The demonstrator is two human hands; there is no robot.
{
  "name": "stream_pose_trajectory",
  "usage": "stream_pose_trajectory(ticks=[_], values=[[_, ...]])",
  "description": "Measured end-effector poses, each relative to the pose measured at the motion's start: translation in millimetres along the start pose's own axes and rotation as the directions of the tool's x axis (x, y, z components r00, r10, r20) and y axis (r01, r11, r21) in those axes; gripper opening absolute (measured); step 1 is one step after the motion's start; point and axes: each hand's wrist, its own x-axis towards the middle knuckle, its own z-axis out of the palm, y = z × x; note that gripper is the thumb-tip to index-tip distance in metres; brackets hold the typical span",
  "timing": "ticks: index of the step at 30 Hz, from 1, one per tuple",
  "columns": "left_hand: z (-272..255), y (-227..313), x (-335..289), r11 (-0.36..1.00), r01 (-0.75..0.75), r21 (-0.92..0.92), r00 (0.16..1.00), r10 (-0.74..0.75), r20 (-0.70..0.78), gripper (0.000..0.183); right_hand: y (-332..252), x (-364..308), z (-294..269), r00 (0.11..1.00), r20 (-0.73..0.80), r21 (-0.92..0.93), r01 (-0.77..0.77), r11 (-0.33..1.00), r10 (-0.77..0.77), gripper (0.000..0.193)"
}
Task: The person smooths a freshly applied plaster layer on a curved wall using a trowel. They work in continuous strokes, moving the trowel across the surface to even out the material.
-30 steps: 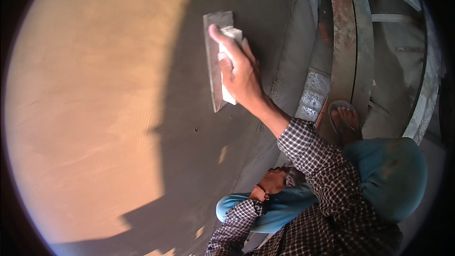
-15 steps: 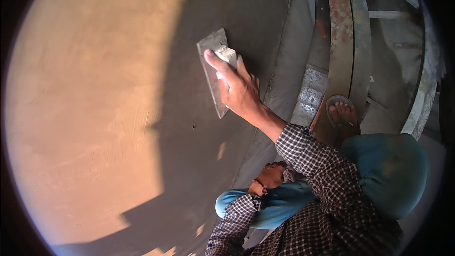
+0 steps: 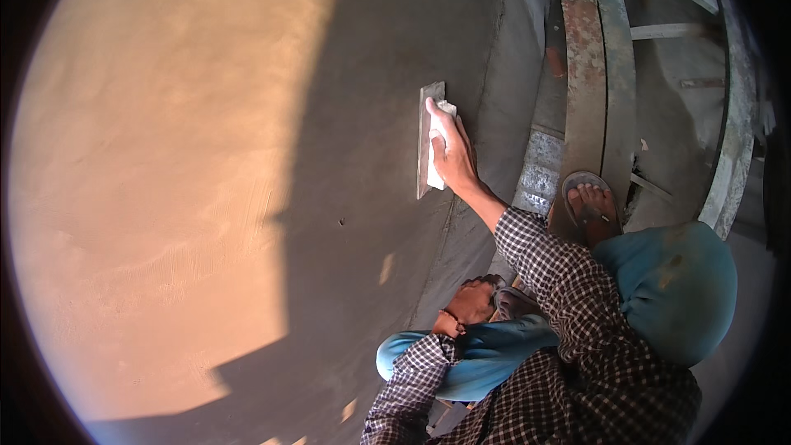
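My right hand (image 3: 453,152) is wrapped round the pale handle of a plastering float (image 3: 424,144). The float's flat blade lies against a smooth grey plastered surface (image 3: 371,115), long side running up and down the picture, just left of a seam in the plaster. Lower down, my left hand (image 3: 471,302) is closed beside my bent left knee, with a bracelet at the wrist. Its fingers curl away from view, next to something dark grey; what they hold, if anything, I cannot make out.
Warm sunlight falls on the left part of the plaster. Long metal beams (image 3: 587,74) run at the right, where my sandalled foot (image 3: 591,198) stands. A pale curved bar (image 3: 736,148) is farther right. A whitish-grey blotched block (image 3: 540,169) lies between plaster and beams.
My right hand has moved the float to the right across the plaster, and its blade has turned from slanting to nearly upright in the picture. The left hand has stayed by the knee.
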Motion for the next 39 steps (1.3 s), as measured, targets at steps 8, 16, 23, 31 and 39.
stream_pose_trajectory(ticks=[8, 16, 23, 31, 39], values=[[16.7, -17.3, -11.2, 0.989, -0.103, -0.11, 0.995, 0.1, -0.03, 0.057, -115.8, 3.2, 28.3, 0.923, 0.128, -0.064, 0.372, 0.926, -0.362, 0.071], [11.0, -28.3, 10.3, 0.999, -0.047, -0.025, 0.999, 0.048, 0.02, 0.045, -74.1, 56.6, 2.8, 1.0, -0.023, 0.201, 0.018, 0.979, -0.014, 0.065], [25.1, -33.2, -3.8, 0.979, -0.205, 0.002, 0.972, 0.204, -0.119, 0.052, -127.5, -10.6, 28.1, 0.926, 0.086, -0.037, 0.371, 0.928, -0.367, 0.075], [11.2, -12.4, -6.1, 0.997, -0.034, 0.068, 0.997, 0.029, 0.076, 0.056, -164.7, 77.0, 24.0, 0.967, -0.041, 0.093, 0.255, 0.963, -0.252, 0.064], [59.6, -56.2, 11.9, 0.934, -0.28, -0.223, 0.959, 0.261, -0.109, 0.06, -116.8, -38.3, 41.3, 0.969, 0.137, -0.028, 0.21, 0.977, -0.204, 0.075]])
